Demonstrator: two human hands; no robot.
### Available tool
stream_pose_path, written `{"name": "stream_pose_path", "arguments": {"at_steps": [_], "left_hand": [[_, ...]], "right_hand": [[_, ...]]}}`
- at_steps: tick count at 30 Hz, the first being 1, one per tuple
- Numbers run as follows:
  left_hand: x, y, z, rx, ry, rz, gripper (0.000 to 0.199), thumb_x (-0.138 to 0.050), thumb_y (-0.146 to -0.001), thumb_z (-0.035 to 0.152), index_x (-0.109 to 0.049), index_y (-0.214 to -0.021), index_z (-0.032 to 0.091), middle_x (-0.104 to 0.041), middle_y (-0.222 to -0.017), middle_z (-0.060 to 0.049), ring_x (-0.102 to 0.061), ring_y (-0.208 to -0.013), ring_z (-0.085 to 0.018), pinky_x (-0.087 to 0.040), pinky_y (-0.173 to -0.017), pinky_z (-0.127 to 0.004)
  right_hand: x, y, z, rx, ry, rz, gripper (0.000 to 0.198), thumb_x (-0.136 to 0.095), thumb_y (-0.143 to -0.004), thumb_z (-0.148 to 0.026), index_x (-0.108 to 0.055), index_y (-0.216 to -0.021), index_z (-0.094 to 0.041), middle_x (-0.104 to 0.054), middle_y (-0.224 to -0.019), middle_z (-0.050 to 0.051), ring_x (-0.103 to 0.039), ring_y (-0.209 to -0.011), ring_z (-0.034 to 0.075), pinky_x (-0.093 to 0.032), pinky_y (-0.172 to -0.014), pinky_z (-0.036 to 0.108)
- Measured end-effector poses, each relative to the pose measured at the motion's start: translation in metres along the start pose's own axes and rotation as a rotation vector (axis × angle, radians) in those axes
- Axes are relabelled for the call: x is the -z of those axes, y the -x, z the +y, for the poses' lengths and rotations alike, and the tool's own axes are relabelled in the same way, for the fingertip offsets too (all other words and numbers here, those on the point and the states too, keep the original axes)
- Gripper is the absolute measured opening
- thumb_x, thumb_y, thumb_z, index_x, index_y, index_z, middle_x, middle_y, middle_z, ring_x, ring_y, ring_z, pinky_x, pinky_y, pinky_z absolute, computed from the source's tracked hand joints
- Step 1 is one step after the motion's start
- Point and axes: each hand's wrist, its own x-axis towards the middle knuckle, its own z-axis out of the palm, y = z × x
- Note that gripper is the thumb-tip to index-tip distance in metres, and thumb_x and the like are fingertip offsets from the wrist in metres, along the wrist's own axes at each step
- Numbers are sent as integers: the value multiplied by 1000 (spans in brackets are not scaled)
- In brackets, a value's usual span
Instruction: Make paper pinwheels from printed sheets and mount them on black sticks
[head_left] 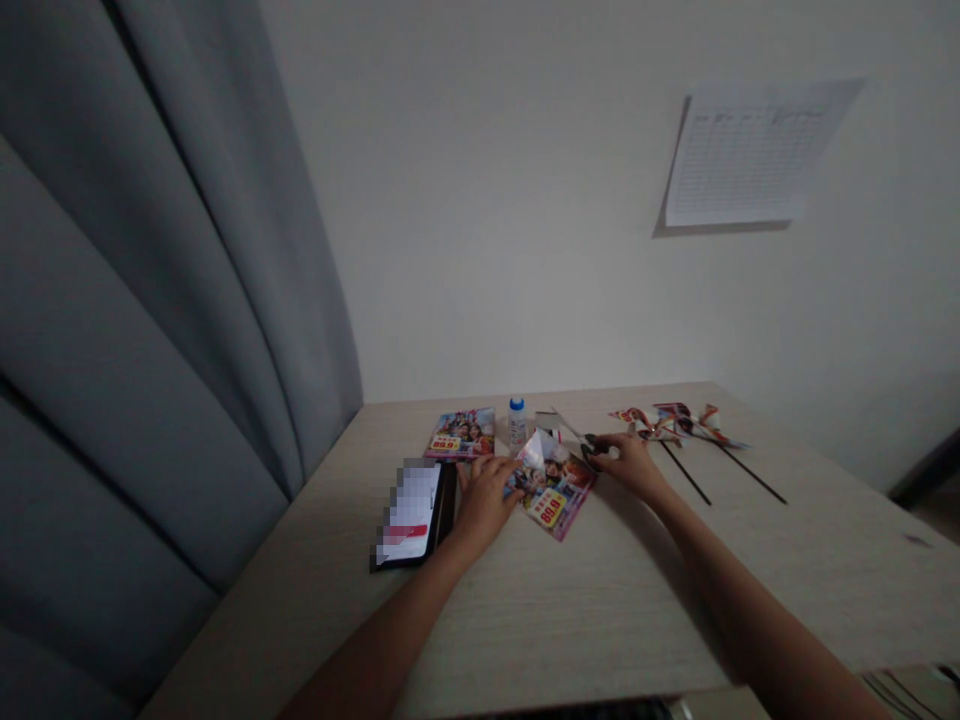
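Note:
A colourful printed paper flyer (pixel 553 490) lies on the table, turned cornerwise, with a pale folded-looking corner at its top. My left hand (pixel 486 492) rests beside it, fingers spread and laid down, the tips touching its left edge. In my right hand (pixel 626 464) is a pair of scissors (pixel 589 446) with dark handles; the fingers are closed around them. The blades point up and left, near the flyer's upper right side, and look apart from the paper.
Left of my left hand lies a phone (pixel 406 515) in a dark case. Behind are more flyers (pixel 461 434) and a blue-capped bottle (pixel 517 425). Paper pinwheels (pixel 664 423) on dark sticks lie at right. A grey curtain (pixel 187 250) hangs left; the wall (pixel 487 220) stands behind.

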Motion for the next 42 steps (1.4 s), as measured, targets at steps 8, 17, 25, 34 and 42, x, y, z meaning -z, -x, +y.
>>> {"name": "stream_pose_path", "arguments": {"at_steps": [8, 17, 25, 34, 42], "left_hand": [[-1, 0, -3, -39, 0, 17, 46, -65, -88, 26, -58, -133, 33, -60, -135, -3, -39, -131, -31, -6, -115, -67], [0, 1, 1, -41, -16, 17, 45, -63, -90, 28, -57, -134, 35, -53, -143, -4, -34, -136, -32, -10, -115, -66], [5, -4, 9, 30, 191, 183, 27, -66, -84, 19, -70, -111, 19, -64, -115, -11, -55, -116, -27, -42, -103, -43], [7, -9, 23, 610, 1016, -150, 8, -69, -81, 20, -66, -86, 14, -72, -87, -8, -68, -62, -15, -56, -58, -27], [5, -17, 35, 706, 1204, -262, 5, -72, -78, 12, -68, -78, 10, -75, -75, -9, -71, -59, -15, -58, -59, -23]], "right_hand": [[-1, 4, -9, 21, -61, -96, 22, -68, -73, -29, -79, -89, -17, -77, -98, 11, -69, -95, 28, -52, -86, 36], [-2, 5, -17, 29, -70, -68, 21, -66, -72, -26, -79, -86, -16, -78, -92, 11, -70, -87, 28, -52, -79, 35], [-2, -1, -5, -30, -284, -17, 25, -65, -68, -30, -76, -87, -16, -76, -93, 9, -69, -91, 27, -52, -86, 37], [9, -3, -3, -46, -463, 40, 28, -64, -67, -31, -75, -87, -16, -76, -92, 9, -69, -89, 26, -53, -87, 39], [12, -3, -6, -82, -555, 11, 30, -66, -66, -31, -76, -90, -15, -76, -93, 9, -69, -88, 26, -53, -84, 39]]}}
